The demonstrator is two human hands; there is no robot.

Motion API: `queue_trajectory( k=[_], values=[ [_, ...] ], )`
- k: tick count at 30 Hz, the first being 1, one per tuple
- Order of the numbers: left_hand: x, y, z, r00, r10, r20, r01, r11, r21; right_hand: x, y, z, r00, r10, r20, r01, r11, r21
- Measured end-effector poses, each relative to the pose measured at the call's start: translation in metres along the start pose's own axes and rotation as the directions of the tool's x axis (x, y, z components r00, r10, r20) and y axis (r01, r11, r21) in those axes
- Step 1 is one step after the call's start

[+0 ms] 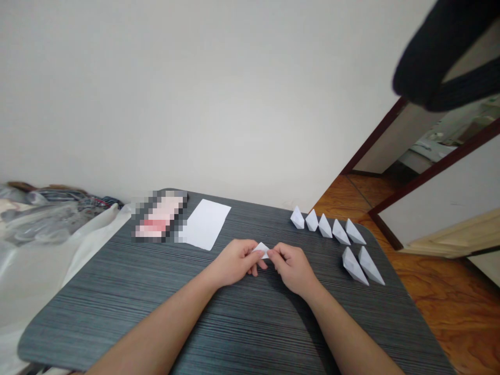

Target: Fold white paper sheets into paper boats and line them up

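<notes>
While both hands meet mid-table, surroundings first: flat white rectangular paper sheet (206, 224) lies beyond left hand (234, 263), beside pixelated pink patch (158, 219). Five small white folded paper wedges (324, 225) in row at far right edge, two longer white folded paper wedges (361, 264) nearer, all well apart from right hand (292, 268). Dark grey striped-grain tabletop (156, 302), matte, rounded corners. Glossy orange wood-pattern floor (449, 302) at right. Small white folded paper triangle (261, 250) at tabletop centre, pinched by fingertips of both hands; other fingers curled.
</notes>
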State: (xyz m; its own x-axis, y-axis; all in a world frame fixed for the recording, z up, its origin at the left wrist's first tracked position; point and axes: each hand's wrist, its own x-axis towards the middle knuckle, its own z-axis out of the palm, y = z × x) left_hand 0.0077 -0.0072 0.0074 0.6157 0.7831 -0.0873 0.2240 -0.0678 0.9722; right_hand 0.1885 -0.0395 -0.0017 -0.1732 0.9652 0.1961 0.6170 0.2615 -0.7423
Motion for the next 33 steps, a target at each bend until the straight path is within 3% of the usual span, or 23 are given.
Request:
queue_trajectory(
  k=[8, 16, 25, 33],
  values=[
    [-0.001, 0.003, 0.000, 1.000, -0.012, -0.009, 0.013, 0.999, 0.050, 0.000, -0.001, 0.002, 1.000, 0.004, -0.008, -0.004, 1.000, 0.027],
    [-0.002, 0.003, -0.002, 1.000, -0.010, -0.001, 0.010, 1.000, -0.001, -0.001, -0.006, 0.000, 0.995, -0.024, 0.098, 0.015, 0.996, 0.089],
    [0.000, -0.002, 0.000, 0.999, 0.006, -0.034, -0.008, 0.998, -0.058, -0.002, 0.001, 0.001, 0.993, 0.087, 0.076, -0.100, 0.977, 0.189],
    [-0.001, -0.001, -0.001, 0.997, -0.069, -0.022, 0.065, 0.986, -0.151, -0.001, 0.004, 0.002, 0.986, 0.146, 0.079, -0.161, 0.955, 0.251]
  ],
)
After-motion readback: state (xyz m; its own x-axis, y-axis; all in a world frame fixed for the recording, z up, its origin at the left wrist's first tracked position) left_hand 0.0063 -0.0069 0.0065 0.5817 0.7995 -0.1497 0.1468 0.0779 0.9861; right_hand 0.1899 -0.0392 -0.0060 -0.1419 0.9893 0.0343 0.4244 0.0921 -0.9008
